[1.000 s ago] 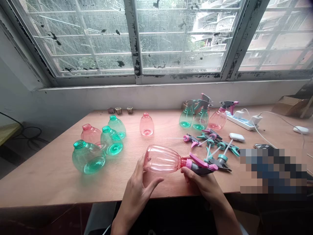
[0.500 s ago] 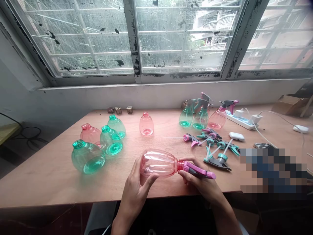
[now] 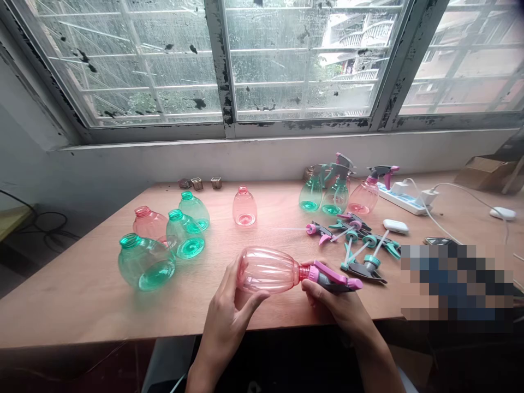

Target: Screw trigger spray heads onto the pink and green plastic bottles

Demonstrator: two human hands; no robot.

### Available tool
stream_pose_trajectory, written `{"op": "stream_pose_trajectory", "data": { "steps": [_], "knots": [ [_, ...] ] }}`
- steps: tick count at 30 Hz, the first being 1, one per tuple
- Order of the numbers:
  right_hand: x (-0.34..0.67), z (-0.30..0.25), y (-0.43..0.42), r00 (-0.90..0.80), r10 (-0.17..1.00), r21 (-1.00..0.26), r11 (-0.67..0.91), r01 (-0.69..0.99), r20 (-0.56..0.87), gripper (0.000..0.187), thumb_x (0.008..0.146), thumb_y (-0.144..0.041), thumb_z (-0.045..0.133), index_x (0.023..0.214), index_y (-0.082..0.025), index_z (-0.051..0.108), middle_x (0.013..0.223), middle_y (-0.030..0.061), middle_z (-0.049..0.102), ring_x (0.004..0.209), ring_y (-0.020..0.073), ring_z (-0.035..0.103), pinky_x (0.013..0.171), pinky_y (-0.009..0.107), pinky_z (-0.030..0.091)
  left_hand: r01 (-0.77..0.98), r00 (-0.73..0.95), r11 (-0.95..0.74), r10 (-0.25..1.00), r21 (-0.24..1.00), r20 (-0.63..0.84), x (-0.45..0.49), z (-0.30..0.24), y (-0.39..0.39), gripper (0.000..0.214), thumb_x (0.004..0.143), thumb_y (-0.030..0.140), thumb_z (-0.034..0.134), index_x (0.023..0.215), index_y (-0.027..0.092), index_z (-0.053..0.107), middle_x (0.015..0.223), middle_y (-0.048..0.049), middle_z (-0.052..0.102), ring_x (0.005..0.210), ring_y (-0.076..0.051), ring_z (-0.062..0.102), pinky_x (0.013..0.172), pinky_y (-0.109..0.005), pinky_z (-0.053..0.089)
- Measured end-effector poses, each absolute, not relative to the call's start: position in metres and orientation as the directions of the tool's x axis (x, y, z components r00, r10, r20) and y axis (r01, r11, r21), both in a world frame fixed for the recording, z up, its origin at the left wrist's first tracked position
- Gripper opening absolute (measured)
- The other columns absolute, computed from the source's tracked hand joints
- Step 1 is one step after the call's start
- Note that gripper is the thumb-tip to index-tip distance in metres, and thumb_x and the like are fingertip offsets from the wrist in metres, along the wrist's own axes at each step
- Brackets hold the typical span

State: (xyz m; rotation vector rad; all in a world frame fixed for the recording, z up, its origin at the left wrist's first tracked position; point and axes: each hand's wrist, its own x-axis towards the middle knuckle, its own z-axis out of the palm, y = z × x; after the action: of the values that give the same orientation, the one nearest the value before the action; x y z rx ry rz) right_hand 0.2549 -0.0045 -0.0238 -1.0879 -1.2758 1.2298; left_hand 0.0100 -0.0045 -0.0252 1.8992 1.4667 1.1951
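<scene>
A clear pink spray bottle (image 3: pixel 268 269) lies sideways in the air above the table's front edge, its neck to the right. My left hand (image 3: pixel 231 303) is closed round its base, thumb along the near side. At the neck sits a pink and grey trigger sprayer head (image 3: pixel 333 277). My right hand (image 3: pixel 333 305) grips that head from below, thumb near the collar; its other fingers are partly hidden. Several loose sprayer heads (image 3: pixel 360 240), pink or green with grey, lie in a pile just beyond my right hand.
Green bottles (image 3: pixel 147 265) and a pink bottle (image 3: pixel 149 224) without heads stand at the left; another pink bottle (image 3: pixel 244 207) stands mid-table. Bottles with heads (image 3: pixel 335 196) stand at the back right, beside a power strip (image 3: pixel 403 201). A white case (image 3: pixel 396 226) lies near the pile.
The sprayer head has turned slightly on the bottle's neck, showing more of its grey side. My right thumb has shifted slightly up and right. The other things have stayed in place.
</scene>
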Motion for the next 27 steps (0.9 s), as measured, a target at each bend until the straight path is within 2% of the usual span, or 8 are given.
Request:
{"op": "stream_pose_trajectory", "data": {
  "steps": [6,13,18,27],
  "knots": [
    [0.2549,-0.0247,-0.0035,-0.077,0.990,-0.992,0.114,-0.053,0.117,0.035,0.092,-0.047,0.074,0.110,-0.018,0.065,0.066,-0.0041,0.059,0.060,0.0142,0.054,0.062,0.029,0.039,0.544,0.074,-0.357,0.922,0.759,0.380,0.0108,-0.0262,-0.0038,0.073,0.094,0.051,0.067,0.158,0.039,0.034,0.157,-0.0043,0.052,0.143,-0.026,0.054,0.119,-0.043,0.047],
    [0.2535,-0.0237,-0.0035,-0.056,0.991,-0.990,0.112,-0.085,0.118,0.036,0.089,-0.048,0.077,0.108,-0.019,0.066,0.070,-0.0033,0.060,0.059,0.0139,0.054,0.060,0.029,0.041,0.552,0.076,-0.365,0.917,0.750,0.391,0.0134,-0.0249,-0.0037,0.071,0.093,0.051,0.068,0.156,0.038,0.037,0.153,-0.0053,0.057,0.136,-0.027,0.061,0.116,-0.044,0.049],
    [0.2541,-0.0231,-0.0031,-0.076,0.989,-0.991,0.122,-0.052,0.126,0.037,0.092,-0.052,0.074,0.110,-0.020,0.067,0.067,-0.0030,0.059,0.060,0.0158,0.054,0.062,0.031,0.042,0.579,0.078,-0.360,0.917,0.731,0.390,0.0139,-0.0232,-0.0046,0.071,0.094,0.050,0.067,0.156,0.036,0.037,0.153,-0.0072,0.056,0.139,-0.027,0.059,0.116,-0.044,0.049],
    [0.2534,-0.0240,-0.0023,-0.071,0.988,-0.988,0.133,-0.080,0.139,0.038,0.091,-0.052,0.075,0.108,-0.020,0.067,0.068,-0.0033,0.060,0.059,0.0137,0.054,0.060,0.028,0.043,0.617,0.092,-0.366,0.913,0.697,0.397,0.0149,-0.0211,-0.0047,0.070,0.095,0.051,0.064,0.157,0.037,0.034,0.155,-0.0056,0.055,0.141,-0.025,0.057,0.117,-0.041,0.048]
  ]
}}
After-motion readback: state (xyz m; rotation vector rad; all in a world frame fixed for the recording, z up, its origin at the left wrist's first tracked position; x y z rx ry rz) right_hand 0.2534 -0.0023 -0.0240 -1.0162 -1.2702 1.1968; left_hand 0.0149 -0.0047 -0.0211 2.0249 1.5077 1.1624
